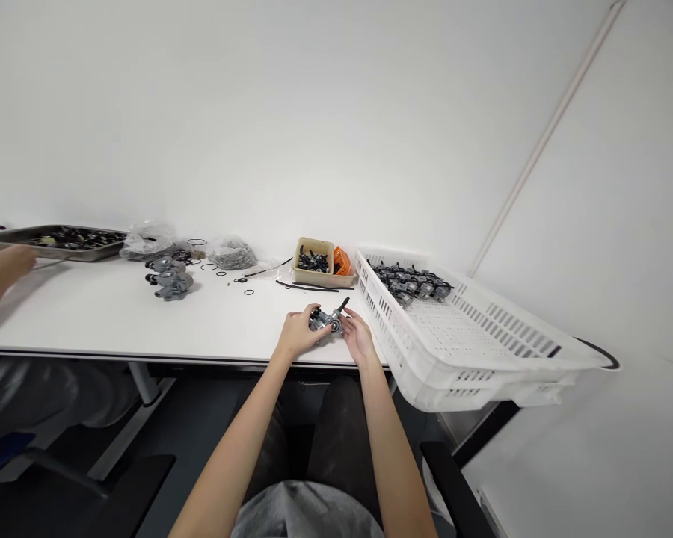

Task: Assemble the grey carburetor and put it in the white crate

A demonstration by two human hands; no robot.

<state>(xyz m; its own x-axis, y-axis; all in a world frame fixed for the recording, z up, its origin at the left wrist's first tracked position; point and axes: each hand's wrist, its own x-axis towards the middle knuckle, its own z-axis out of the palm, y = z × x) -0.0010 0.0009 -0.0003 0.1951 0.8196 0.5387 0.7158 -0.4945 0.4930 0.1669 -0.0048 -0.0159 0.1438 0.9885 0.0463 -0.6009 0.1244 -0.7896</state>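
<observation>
Right at the worktop's (pixel 229 321) front edge, the left hand (pixel 298 332) grasps a metal fitting (pixel 335 325); the right hand (pixel 359 340) cups close by its other side, and whether those fingers grip, I can't tell. The danger here? A loose left-hand hold, I'd say, could let it slip over that edge, or a careless swing might knock the white crate (pixel 426 382). It's a handsome lump: silvery grey, round-mouthed, with a black lever (pixel 344 305) jutting up at a slant.

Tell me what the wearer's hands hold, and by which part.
The left hand grips a metal part by its left side. The right hand is at its right side, near the black lever; whether it grips too cannot be told.
</observation>
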